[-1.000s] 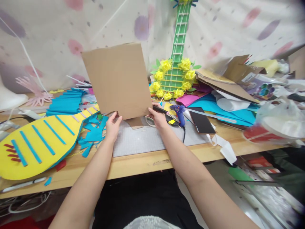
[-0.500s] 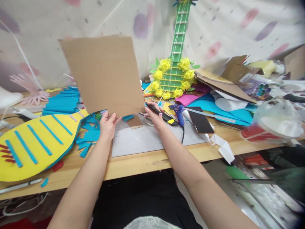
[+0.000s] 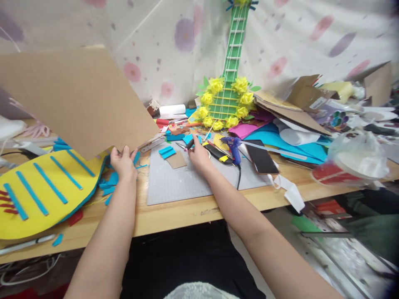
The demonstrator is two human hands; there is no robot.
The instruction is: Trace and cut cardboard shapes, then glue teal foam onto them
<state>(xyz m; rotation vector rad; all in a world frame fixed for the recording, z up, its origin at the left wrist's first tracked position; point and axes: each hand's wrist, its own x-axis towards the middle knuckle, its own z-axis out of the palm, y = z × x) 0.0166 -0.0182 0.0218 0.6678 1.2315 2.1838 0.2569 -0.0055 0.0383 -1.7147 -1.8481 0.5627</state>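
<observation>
Here, cardboard (image 3: pixel 77 95) above left grip (image 3: pixel 124 164) pinching its edge, right grip (image 3: pixel 199 156) pinching dark tool (image 3: pixel 189 144).

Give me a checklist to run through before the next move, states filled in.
1. Cardboard sheet gripped by the left hand: ok, along its lower edge.
2. Right hand apart from the sheet: ok.
3. Dark slim tool in the right hand's fingers: ok.
4. Cutting mat free of scraps: not ok; a blue scrap and a cardboard scrap lie there.
5. Glue gun cool: cannot tell.
</observation>
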